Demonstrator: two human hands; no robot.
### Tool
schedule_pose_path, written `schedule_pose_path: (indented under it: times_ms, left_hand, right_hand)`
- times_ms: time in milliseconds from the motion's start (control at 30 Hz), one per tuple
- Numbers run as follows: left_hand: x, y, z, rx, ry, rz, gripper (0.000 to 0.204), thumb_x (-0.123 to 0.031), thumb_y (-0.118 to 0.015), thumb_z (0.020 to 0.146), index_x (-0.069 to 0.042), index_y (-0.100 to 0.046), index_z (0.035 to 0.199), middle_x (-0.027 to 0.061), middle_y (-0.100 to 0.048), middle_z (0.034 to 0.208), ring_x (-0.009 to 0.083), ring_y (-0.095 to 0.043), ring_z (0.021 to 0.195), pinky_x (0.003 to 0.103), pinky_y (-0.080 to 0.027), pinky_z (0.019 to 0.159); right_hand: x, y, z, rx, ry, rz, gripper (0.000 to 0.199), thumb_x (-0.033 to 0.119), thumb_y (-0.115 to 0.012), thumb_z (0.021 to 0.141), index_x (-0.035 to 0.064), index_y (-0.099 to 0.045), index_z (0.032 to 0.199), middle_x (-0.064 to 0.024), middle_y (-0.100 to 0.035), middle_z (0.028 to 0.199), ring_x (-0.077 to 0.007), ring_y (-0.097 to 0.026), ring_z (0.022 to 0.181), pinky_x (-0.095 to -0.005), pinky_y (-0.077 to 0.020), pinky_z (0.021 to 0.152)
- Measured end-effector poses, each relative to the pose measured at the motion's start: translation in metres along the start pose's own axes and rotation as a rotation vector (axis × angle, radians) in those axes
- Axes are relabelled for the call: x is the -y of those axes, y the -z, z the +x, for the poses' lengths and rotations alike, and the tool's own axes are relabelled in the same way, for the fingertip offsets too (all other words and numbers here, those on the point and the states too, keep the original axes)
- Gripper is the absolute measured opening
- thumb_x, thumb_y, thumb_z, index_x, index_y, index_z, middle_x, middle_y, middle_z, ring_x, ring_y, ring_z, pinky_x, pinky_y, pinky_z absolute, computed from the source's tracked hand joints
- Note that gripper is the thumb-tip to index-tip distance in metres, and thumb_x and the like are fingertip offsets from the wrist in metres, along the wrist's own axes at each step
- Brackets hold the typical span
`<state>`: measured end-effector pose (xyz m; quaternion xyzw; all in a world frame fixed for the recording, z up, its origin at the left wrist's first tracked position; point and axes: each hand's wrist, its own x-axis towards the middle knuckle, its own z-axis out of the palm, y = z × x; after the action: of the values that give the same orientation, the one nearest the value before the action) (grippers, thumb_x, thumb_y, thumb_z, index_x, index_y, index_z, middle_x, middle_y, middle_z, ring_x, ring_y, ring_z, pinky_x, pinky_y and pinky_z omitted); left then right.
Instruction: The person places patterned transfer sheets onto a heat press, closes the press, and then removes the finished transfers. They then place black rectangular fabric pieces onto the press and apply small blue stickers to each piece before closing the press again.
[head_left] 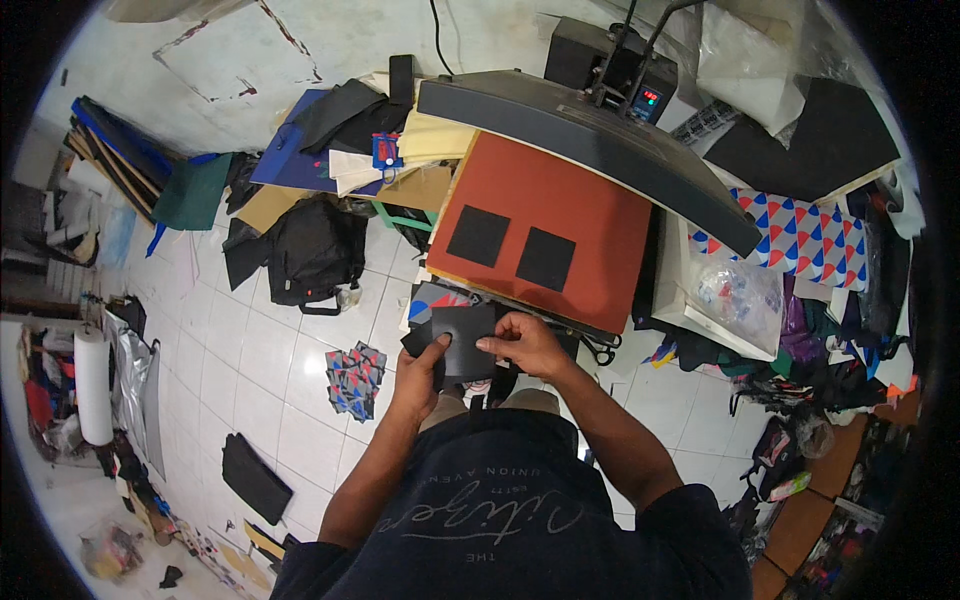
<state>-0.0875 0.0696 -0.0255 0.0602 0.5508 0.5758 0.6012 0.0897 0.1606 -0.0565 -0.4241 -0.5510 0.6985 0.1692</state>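
A dark square fabric piece (465, 345) is pinched between my two hands, in front of my body. My left hand (422, 372) grips its left side with the thumb on top. With thumb and fingers, my right hand (525, 345) holds the upper right edge. Just beyond it shows a grey piece with a blue and red pattern (428, 300); whether I hold that too, I cannot tell. Two black squares (478, 235) (546, 259) lie side by side on the red-orange pad (590, 220) of a heat press, whose grey upper plate (590, 140) is raised.
Patterned pieces (355, 380) are heaped on the tiled floor at my left. A black bag (318, 250) and a folded black cloth (255, 478) lie there too. Scissors (602, 350) hang by the press's front edge. On the right stands a white tray (690, 312) beside a patterned sheet (810, 240).
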Motion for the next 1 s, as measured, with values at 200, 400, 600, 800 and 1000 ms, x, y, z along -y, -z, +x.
schedule_pose_path:
  times_ms: [200,400,600,800,1000]
  left_hand:
    - [-0.002,-0.012,-0.002,0.025,0.007,0.020,0.029,-0.012,-0.068,0.084,-0.002,-0.060,0.110,0.0084,-0.065,0.101,0.0195,-0.064,0.089,0.032,-0.052,0.079]
    - [0.013,-0.009,0.004,0.018,0.036,0.043,0.026,-0.012,-0.067,0.084,-0.002,-0.061,0.108,0.0080,-0.066,0.099,0.0187,-0.064,0.088,0.031,-0.052,0.078]
    - [0.016,0.001,0.004,0.003,0.039,0.007,0.023,-0.009,-0.065,0.084,-0.002,-0.062,0.105,0.0078,-0.066,0.097,0.0195,-0.064,0.086,0.031,-0.052,0.077]
    - [0.026,0.021,0.008,-0.006,0.048,0.017,0.026,-0.009,-0.065,0.083,0.000,-0.060,0.107,0.0092,-0.066,0.099,0.0208,-0.065,0.087,0.033,-0.053,0.078]
    - [0.032,0.035,0.009,-0.023,0.056,0.080,0.026,-0.009,-0.064,0.084,0.000,-0.059,0.107,0.0101,-0.066,0.099,0.0215,-0.065,0.087,0.033,-0.053,0.077]
  right_hand:
    - [0.004,0.007,-0.022,-0.068,-0.068,-0.024,0.029,0.028,-0.070,0.085,-0.0004,-0.064,0.081,-0.0040,-0.060,0.070,-0.0118,-0.055,0.065,-0.0311,-0.0441,0.057]
    - [-0.011,0.018,-0.032,-0.240,0.113,-0.187,0.030,0.029,-0.063,0.089,0.0004,-0.065,0.082,-0.0052,-0.059,0.070,-0.0130,-0.054,0.066,-0.0310,-0.0432,0.060]
    - [-0.042,0.094,-0.034,-0.647,0.223,-0.103,0.019,0.018,-0.060,0.090,0.0012,-0.068,0.093,0.0001,-0.058,0.069,-0.0082,-0.051,0.063,-0.0242,-0.0447,0.064]
    - [-0.052,0.163,-0.036,-0.754,0.185,-0.272,0.027,0.020,-0.057,0.090,0.0044,-0.066,0.110,-0.0179,-0.066,0.101,-0.0278,-0.063,0.095,-0.0365,-0.0499,0.082]
    - [-0.066,0.173,-0.033,-0.744,0.151,-0.660,0.028,0.018,-0.060,0.086,0.0062,-0.065,0.111,-0.0221,-0.062,0.108,-0.0372,-0.060,0.102,-0.0409,-0.0483,0.089]
